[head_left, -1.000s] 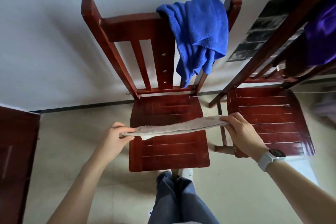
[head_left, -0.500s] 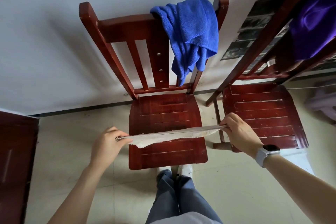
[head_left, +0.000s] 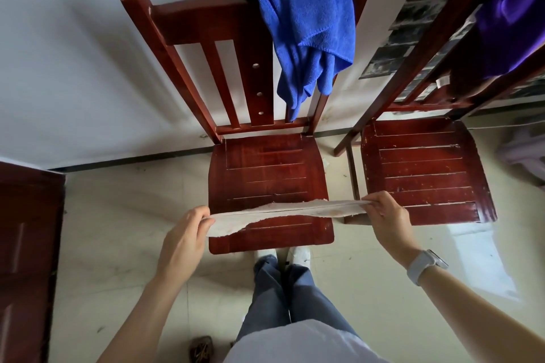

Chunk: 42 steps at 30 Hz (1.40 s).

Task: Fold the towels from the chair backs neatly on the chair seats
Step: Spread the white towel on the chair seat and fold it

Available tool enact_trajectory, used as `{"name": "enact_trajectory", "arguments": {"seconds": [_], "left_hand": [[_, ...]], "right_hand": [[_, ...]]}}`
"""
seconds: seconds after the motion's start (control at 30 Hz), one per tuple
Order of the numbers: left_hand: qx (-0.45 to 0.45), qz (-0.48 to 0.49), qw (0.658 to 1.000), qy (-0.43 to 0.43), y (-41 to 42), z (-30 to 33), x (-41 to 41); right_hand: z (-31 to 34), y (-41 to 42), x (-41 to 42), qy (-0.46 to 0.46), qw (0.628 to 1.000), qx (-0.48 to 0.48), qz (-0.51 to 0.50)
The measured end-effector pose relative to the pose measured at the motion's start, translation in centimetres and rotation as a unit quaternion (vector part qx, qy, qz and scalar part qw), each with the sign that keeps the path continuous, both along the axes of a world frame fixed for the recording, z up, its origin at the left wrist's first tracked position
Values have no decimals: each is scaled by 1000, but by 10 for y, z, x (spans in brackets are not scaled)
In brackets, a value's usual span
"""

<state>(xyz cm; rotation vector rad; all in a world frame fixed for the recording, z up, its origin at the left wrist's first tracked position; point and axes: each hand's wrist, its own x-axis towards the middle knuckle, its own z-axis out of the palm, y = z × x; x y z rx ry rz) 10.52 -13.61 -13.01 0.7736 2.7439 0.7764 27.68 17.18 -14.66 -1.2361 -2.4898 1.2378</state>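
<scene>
Two hands pinch the pale beige cloth towel [head_left: 283,211] taut, left hand [head_left: 184,240] at its left end, right hand [head_left: 387,219] at its right, its long axis running left-right above the near part of the dark red wooden chair seat [head_left: 265,168].

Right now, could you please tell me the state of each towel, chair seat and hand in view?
Beige towel: stretched flat between both hands above the middle seat, not laid down.
Blue towel: draped unfolded over the middle chair back.
Purple towel: hanging on the right chair back.
Middle seat: bare.
Right seat: bare.
Left hand: pinching the beige towel's end.
Right hand: pinching the other end.
</scene>
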Motion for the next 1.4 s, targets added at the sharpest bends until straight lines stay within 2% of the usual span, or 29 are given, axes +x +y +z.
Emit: {"name": "enact_trajectory", "arguments": {"seconds": [0.13, 0.33, 0.53, 0.67, 0.73, 0.87, 0.97, 1.07, 1.23, 1.4], "left_hand": [[30, -52, 997, -38, -2, 1, 6], [24, 15, 991, -131, 1, -6, 7], [10, -20, 999, -45, 3, 0, 8], [-36, -14, 999, 31, -2, -1, 9], [-28, 21, 999, 29, -6, -2, 11], [41, 53, 998, -4, -13, -5, 24], [85, 119, 989, -36, -15, -7, 41], [70, 151, 986, -21, -14, -11, 51], [40, 135, 990, 11, -12, -23, 36], [5, 122, 992, -8, 2, -62, -7]], "right_hand": [[-3, 0, 0, -4, 999, 34, -3], [-2, 9, -6, 9, 999, 49, -11], [5, 15, -4, 17, 998, 65, 10], [7, 16, 5, 8, 995, 74, 71], [7, 14, 11, 1, 993, 67, 95], [5, -1, 25, -26, 994, 22, 103], [4, -20, 37, -12, 991, 51, 126], [3, -31, 43, -31, 988, 72, 137], [-4, -31, 32, -43, 988, 83, 125], [-37, -17, -11, -36, 987, 113, 107]]}}
